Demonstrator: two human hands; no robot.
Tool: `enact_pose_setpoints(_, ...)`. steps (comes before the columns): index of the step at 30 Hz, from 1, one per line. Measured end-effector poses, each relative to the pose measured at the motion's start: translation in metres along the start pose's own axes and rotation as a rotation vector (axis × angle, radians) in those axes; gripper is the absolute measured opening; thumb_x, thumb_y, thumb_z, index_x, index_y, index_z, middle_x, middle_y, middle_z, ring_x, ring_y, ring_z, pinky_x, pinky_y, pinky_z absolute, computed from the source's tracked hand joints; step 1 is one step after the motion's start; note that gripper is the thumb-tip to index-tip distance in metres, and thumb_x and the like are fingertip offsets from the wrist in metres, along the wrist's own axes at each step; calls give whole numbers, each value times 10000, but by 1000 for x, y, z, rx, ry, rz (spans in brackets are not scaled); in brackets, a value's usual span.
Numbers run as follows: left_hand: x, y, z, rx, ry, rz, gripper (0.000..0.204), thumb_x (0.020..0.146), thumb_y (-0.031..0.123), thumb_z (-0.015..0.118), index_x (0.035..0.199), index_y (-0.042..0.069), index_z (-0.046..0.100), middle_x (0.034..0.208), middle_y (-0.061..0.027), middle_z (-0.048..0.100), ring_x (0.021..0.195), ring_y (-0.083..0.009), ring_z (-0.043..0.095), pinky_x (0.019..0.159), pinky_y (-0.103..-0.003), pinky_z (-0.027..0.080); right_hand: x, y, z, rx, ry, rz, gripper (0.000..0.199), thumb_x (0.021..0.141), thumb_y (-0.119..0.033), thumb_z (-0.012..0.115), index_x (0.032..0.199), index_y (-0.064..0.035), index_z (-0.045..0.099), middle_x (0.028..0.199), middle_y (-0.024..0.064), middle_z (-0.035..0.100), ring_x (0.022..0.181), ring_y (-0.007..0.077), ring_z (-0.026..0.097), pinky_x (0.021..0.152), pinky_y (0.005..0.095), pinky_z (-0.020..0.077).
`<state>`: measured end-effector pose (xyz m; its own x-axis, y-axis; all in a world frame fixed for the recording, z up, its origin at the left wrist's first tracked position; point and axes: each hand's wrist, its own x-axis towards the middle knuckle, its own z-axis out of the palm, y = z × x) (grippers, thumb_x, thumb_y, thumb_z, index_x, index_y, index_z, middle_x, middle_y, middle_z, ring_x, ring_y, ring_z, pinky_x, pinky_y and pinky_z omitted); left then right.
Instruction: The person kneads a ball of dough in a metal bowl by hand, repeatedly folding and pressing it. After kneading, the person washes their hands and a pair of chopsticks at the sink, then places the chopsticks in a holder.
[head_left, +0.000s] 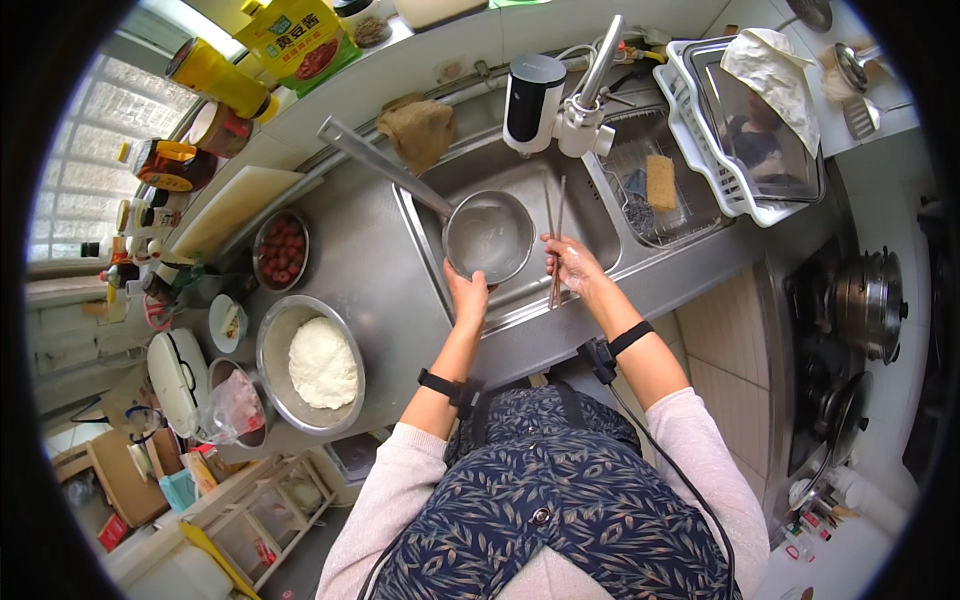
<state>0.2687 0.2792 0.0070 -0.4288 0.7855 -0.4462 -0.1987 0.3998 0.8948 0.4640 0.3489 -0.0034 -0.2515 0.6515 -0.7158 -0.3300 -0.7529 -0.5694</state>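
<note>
My left hand (466, 297) grips the near rim of a steel saucepan (489, 237) with a long handle, held over the sink (520, 180). My right hand (572, 263), wet and soapy, holds a pair of long chopsticks (554, 235) upright over the sink just right of the pan. The faucet with a white filter unit (545, 100) stands behind the sink.
Left on the steel counter: a large steel bowl with white dough (312, 363), a bowl of red fruit (281, 249), a white cutting board (233, 208), bottles and jars. A white dish rack (750, 130) and a sponge (660, 182) lie right of the sink. A stove with pots (868, 305) is at far right.
</note>
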Motion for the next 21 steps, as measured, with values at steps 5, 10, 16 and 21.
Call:
enact_pose_setpoints(5,13,-16,32,-93,4,-116,603,815,-43,384,1376,46,185,1292,-209,387,1051,-336,578,709,-416,607,33,-12,-19,-83,-16,110,158,896,-198,608,997,-89,554,755,-12,516,599,101,486,538,240,442)
enact_pose_setpoints(10,29,-43,68,61,187,-132,682,794,-39,432,1416,-12,156,1389,-214,310,1196,-349,464,749,-396,592,76,-30,-41,-199,26,211,204,898,-245,616,1015,-118,507,764,-2,535,584,105,499,471,235,419)
enact_pose_setpoints(16,31,-60,96,223,423,43,729,781,18,449,1428,-73,124,1466,-257,220,1380,-347,223,1137,-379,174,117,-29,-53,-209,55,228,162,935,-238,539,1024,-106,506,828,45,594,618,119,560,509,263,490)
enact_pose_setpoints(21,7,-34,102,296,549,247,718,799,4,431,1445,-33,118,1480,-256,199,1394,-345,198,1131,-375,180,127,-12,-34,-63,-55,454,166,951,-251,489,966,-95,545,773,60,605,633,158,596,527,308,524)
